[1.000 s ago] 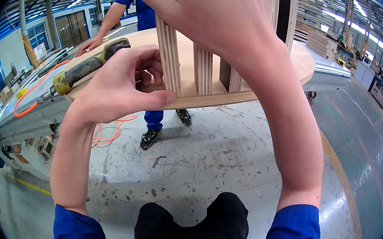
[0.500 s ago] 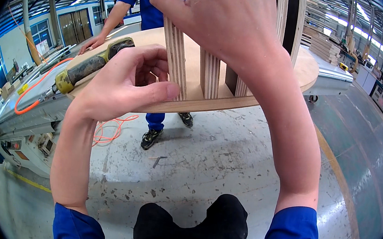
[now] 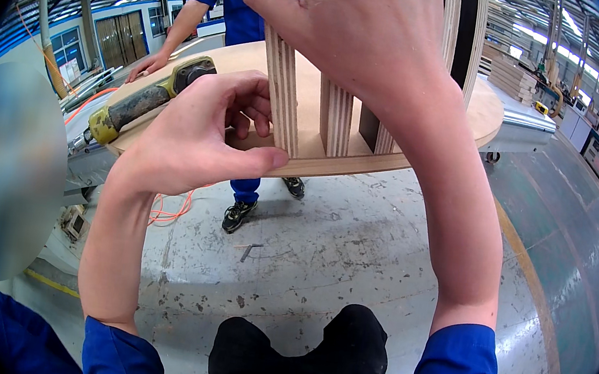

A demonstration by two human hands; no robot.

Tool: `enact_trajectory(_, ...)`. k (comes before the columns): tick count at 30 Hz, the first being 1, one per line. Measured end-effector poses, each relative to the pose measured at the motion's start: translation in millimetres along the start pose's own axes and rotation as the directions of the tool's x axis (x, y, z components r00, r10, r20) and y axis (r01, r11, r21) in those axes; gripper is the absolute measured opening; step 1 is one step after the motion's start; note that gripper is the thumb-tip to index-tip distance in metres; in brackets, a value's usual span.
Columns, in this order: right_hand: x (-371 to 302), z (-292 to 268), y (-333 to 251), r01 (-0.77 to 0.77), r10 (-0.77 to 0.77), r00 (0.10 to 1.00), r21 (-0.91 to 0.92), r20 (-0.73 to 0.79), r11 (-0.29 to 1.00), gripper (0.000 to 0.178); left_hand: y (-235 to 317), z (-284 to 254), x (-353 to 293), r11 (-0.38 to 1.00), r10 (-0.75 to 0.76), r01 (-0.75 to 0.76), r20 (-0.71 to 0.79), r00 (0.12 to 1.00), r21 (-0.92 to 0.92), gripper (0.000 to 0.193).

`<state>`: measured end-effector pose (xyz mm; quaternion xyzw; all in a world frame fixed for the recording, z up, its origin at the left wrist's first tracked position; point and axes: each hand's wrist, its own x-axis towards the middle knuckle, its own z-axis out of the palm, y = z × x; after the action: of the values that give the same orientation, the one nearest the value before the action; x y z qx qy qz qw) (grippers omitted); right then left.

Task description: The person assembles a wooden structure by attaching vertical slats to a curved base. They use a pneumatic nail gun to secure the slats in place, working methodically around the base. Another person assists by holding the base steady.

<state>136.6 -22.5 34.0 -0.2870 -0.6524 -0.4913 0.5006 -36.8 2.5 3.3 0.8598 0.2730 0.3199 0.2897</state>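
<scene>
Several upright plywood panels stand on a rounded wooden board (image 3: 362, 166). My left hand (image 3: 179, 135) is curled at the foot of the leftmost plywood panel (image 3: 282, 88), its thumb along the board's near edge and its fingers behind the panel. Higher up, my right hand (image 3: 370, 35) grips that same panel, thumb on its left side; the other fingertips run out of view at the top. Beneath my right wrist are a second panel (image 3: 336, 120) and a dark-faced one (image 3: 370, 130). A yellow-green and black power tool (image 3: 141, 104) lies on the board beside my left hand.
Across the board stands a person in blue (image 3: 242, 15), one hand (image 3: 146, 67) on its edge. Another blue-clothed person (image 3: 20, 332) is close at lower left, partly a blurred patch. An orange hose (image 3: 173, 209) trails on the floor. Stacked boards (image 3: 511, 78) are at far right.
A person in blue has come into view at the left edge. The board, panels and both my hands appear slightly further right; my grip looks unchanged.
</scene>
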Motion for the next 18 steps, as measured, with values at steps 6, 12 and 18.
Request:
enact_trajectory(6,-2.0,-1.7,-0.9,-0.008,0.009,1.0,0.011,-0.025,1.0,0.024,-4.5,0.5,1.3,0.999,0.042,-0.042,-0.012,0.999,0.02,0.045)
enact_trajectory(12,3.0,-11.4,-0.1,-0.01,0.009,1.0,0.188,0.009,0.982,0.026,-9.3,-4.5,-7.8,0.993,0.074,-0.071,-0.027,0.997,0.099,0.062)
enact_trajectory(18,10.4,5.9,20.5,-0.004,0.005,1.0,-0.089,0.003,0.996,0.034,-0.9,-51.0,-34.5,0.904,0.215,-0.067,-0.316,0.924,0.421,0.053)
